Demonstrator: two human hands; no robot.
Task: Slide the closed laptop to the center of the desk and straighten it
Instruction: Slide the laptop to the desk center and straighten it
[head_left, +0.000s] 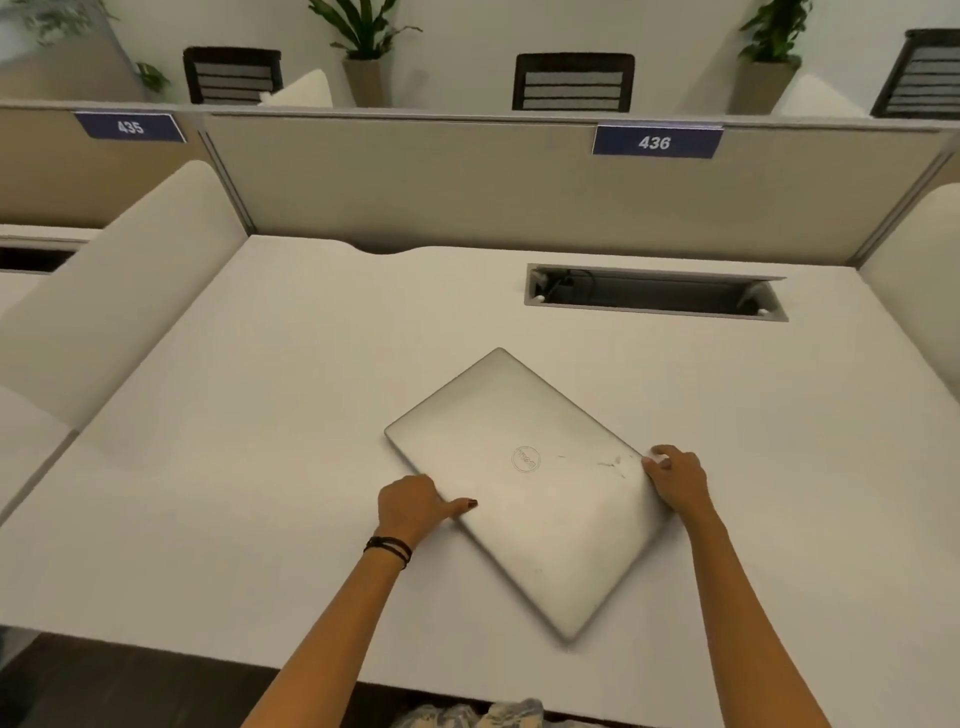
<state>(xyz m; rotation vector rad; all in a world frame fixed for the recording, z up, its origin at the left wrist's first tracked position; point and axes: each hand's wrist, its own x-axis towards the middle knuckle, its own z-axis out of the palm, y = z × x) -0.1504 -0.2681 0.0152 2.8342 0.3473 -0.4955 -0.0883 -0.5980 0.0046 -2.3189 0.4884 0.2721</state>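
- Two hands are on the laptop (524, 488), one at each side; we have it between us, with the lid shut and flat on the tabletop (234, 467).
- Our left hand (410, 506) rests at the laptop's left-hand long edge, fingers curled around that edge and the thumb laid flat on the lid. It grips the edge rather than pinching it.
- Our right hand (675, 480) sits at the right corner, fingers bent over the corner and pressing on it. We cannot tell how far they wrap beneath.
- The laptop lies straight ahead of both hands, a little right of the tabletop's middle and nearer the front edge than the back edge. Neither hand is clearly nearer; both touch it.
- Its long axis runs on a diagonal, from the left side towards the front right, so one corner points at the back edge and the opposite corner points at the front edge, close to it.
- We judge the turn is what matters now: the long axis must swing until it lies parallel to the front edge. With hands on opposite sides, one pushing away and one drawing back should rotate it.
- A cable slot (654, 293) is cut in the tabletop near the back edge, well apart from the laptop.
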